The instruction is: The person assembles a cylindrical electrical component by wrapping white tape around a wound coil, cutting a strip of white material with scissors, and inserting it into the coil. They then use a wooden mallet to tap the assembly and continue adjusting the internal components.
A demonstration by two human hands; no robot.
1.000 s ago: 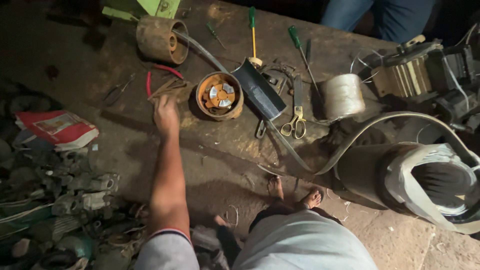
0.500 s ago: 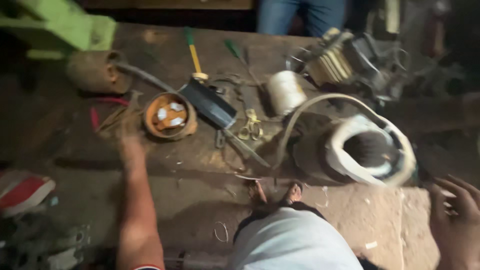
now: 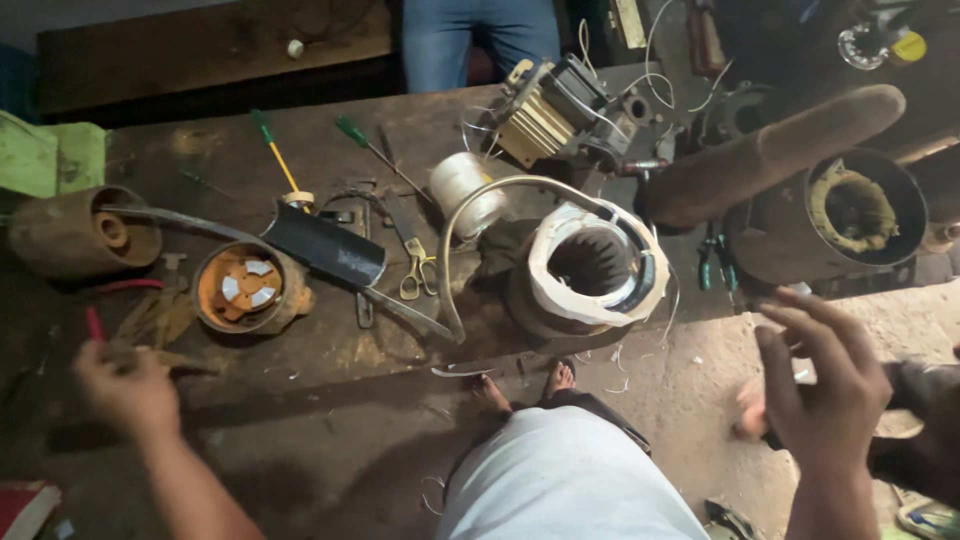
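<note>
My left hand [image 3: 122,388] is low at the left, over the dark work surface, fingers curled around red-handled pliers [image 3: 92,323] whose handle sticks out above the knuckles. The view there is blurred. My right hand [image 3: 822,388] is raised at the right with its fingers spread, and it holds nothing. Between my hands stands a motor stator [image 3: 592,268] lined with white paper. A round metal cup with an orange inside [image 3: 245,291] sits just above my left hand. My bare feet [image 3: 525,385] show below the stator.
Yellow-handled scissors [image 3: 415,270], two green-handled screwdrivers [image 3: 272,148], a white thread spool [image 3: 463,188], a black curved sheet [image 3: 330,252] and a brown cylinder [image 3: 75,232] lie about. A wound coil block [image 3: 545,118] and dark motor housing [image 3: 850,215] stand at the right. A person in jeans [image 3: 478,40] stands behind.
The view swung right, bringing the stator to the middle. My left hand drew back from the red-handled pliers' spot toward me. My right hand rose into view at the right.
</note>
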